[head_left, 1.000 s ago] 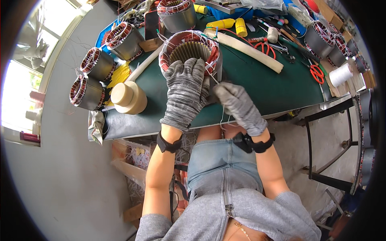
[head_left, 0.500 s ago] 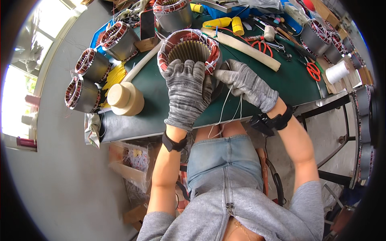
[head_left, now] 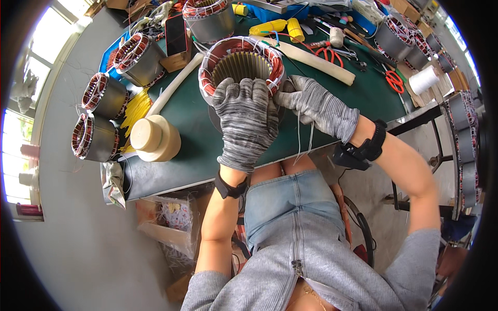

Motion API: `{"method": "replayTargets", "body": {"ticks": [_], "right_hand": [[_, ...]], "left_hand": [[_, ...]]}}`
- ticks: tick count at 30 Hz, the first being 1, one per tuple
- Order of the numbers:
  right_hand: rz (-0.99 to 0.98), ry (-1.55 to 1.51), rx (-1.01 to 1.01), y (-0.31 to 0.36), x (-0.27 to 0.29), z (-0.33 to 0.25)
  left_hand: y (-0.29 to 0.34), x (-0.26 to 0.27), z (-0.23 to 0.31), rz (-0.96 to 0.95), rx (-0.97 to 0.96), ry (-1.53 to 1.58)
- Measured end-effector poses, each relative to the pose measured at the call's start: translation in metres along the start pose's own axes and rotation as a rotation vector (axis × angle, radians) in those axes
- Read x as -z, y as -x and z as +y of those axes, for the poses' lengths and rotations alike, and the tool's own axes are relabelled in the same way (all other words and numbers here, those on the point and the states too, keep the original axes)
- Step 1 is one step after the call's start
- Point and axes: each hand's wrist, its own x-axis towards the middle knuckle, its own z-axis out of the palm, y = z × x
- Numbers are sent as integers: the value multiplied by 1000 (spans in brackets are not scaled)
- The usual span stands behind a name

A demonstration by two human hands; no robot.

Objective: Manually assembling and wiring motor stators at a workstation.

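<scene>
A motor stator (head_left: 243,66) stands on the green table in front of me, its open end up. Red copper windings laced with white cord ring its rim, and ribbed slots line the inside. My left hand (head_left: 244,122), in a grey striped glove, has its fingers hooked over the near rim. At the right side of that rim, my right hand (head_left: 322,108), gloved alike, pinches a thin white cord (head_left: 299,136). Two strands of it dangle below the fingers towards my lap. The fingertips hide where the cord meets the windings.
More stators (head_left: 140,62) stand at the left, at the back and far right. A cream stepped cylinder (head_left: 155,139) sits near the left front edge. Pale tubes (head_left: 311,61), red-handled scissors (head_left: 394,81), a phone (head_left: 176,35) and a white thread spool (head_left: 424,79) lie around.
My right hand has drawn slightly closer to the rim, and its elbow has swung outward. The cord's loop hangs narrower. My left hand keeps its place on the stator; the whole view has shifted slightly.
</scene>
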Motion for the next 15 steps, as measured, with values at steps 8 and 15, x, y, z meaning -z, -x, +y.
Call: {"method": "replayTargets", "body": {"ticks": [8, 15], "right_hand": [[158, -71, 222, 73, 59, 135], [909, 177, 329, 97, 120, 237]], "left_hand": [[-6, 22, -12, -99, -82, 5], [-2, 30, -41, -218, -88, 52]]}}
